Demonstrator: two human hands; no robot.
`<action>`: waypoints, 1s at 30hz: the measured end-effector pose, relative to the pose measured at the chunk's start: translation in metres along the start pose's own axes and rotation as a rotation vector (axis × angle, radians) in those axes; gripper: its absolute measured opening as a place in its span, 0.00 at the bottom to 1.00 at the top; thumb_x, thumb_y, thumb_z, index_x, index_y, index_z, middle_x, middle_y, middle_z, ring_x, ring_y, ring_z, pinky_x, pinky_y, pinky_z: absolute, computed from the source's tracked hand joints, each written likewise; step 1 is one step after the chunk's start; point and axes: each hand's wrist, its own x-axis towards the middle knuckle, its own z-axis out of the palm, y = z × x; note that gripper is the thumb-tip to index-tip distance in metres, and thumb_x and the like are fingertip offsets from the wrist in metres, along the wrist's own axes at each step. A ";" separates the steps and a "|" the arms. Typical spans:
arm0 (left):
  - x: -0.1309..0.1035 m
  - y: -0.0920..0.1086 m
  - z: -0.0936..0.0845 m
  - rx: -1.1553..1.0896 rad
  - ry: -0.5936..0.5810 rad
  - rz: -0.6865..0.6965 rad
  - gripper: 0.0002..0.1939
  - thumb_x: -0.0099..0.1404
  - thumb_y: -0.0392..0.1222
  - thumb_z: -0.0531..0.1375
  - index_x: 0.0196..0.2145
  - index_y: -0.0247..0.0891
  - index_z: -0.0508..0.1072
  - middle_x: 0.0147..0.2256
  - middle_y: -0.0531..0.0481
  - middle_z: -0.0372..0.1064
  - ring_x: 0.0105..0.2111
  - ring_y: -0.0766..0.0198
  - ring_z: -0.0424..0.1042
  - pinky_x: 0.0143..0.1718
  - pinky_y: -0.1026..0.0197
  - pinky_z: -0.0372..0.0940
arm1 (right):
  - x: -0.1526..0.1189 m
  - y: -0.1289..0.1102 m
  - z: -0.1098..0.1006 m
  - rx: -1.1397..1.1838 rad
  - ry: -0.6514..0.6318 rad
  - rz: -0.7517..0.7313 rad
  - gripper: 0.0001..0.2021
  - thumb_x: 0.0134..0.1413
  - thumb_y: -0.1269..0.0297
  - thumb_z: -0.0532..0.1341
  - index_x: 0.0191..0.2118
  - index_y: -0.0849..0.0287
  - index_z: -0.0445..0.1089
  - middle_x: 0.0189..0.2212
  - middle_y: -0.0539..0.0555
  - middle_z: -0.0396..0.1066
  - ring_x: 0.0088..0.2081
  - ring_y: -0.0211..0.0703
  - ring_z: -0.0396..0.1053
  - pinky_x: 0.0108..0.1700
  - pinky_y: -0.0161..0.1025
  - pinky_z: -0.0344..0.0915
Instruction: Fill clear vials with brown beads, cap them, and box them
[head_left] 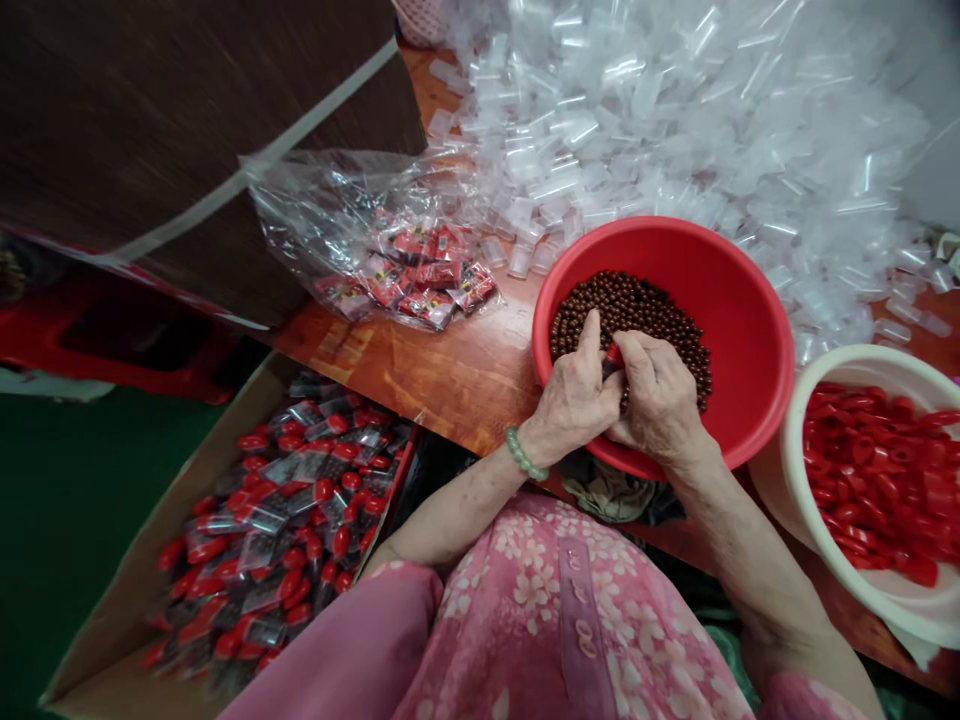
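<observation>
"where are the hands?"
"over the near side of the red bowl (754, 345), by the brown balls (637, 300) in it."
"what do the fingers grip?"
"a small bottle (610, 367), between both. the right hand (660, 395) pinches near its red top (614, 353); the left hand (574, 405) grasps the body, index finger stretched out. its lower fingers are partly hidden."
"and around them?"
"a white bucket (793, 445) of red caps (877, 470) on the right, clear bottles (675, 120) heaped behind, a carton (142, 570) of red-topped bottles (300, 500) at lower left."

Wooden table (480, 375): red basin (742, 350), clear containers (675, 130), tub (776, 490).
</observation>
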 end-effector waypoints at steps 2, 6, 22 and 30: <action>-0.001 -0.001 0.002 0.002 0.012 0.005 0.44 0.64 0.41 0.57 0.72 0.19 0.50 0.34 0.44 0.76 0.35 0.58 0.74 0.43 0.57 0.69 | -0.001 0.001 0.001 0.005 0.010 -0.022 0.33 0.55 0.65 0.55 0.67 0.70 0.57 0.48 0.71 0.73 0.49 0.60 0.71 0.47 0.53 0.73; -0.002 -0.004 0.006 -0.043 0.036 0.000 0.42 0.63 0.39 0.58 0.72 0.26 0.53 0.34 0.46 0.75 0.36 0.59 0.74 0.44 0.57 0.69 | 0.000 0.003 0.003 0.010 0.012 -0.034 0.33 0.54 0.65 0.56 0.65 0.70 0.59 0.46 0.69 0.74 0.46 0.58 0.71 0.46 0.53 0.73; 0.002 -0.002 -0.016 -1.217 -0.205 -0.328 0.32 0.51 0.42 0.77 0.49 0.37 0.68 0.37 0.54 0.73 0.34 0.71 0.73 0.41 0.64 0.70 | 0.005 0.005 -0.017 0.443 -0.048 0.235 0.39 0.58 0.53 0.68 0.69 0.57 0.55 0.61 0.66 0.69 0.61 0.59 0.70 0.59 0.57 0.72; 0.003 0.002 -0.011 -0.880 -0.174 -0.173 0.20 0.60 0.41 0.68 0.47 0.36 0.69 0.42 0.49 0.73 0.43 0.64 0.74 0.49 0.60 0.71 | 0.004 0.009 -0.014 0.282 -0.128 0.181 0.35 0.57 0.54 0.67 0.65 0.60 0.57 0.54 0.68 0.70 0.54 0.60 0.70 0.53 0.58 0.72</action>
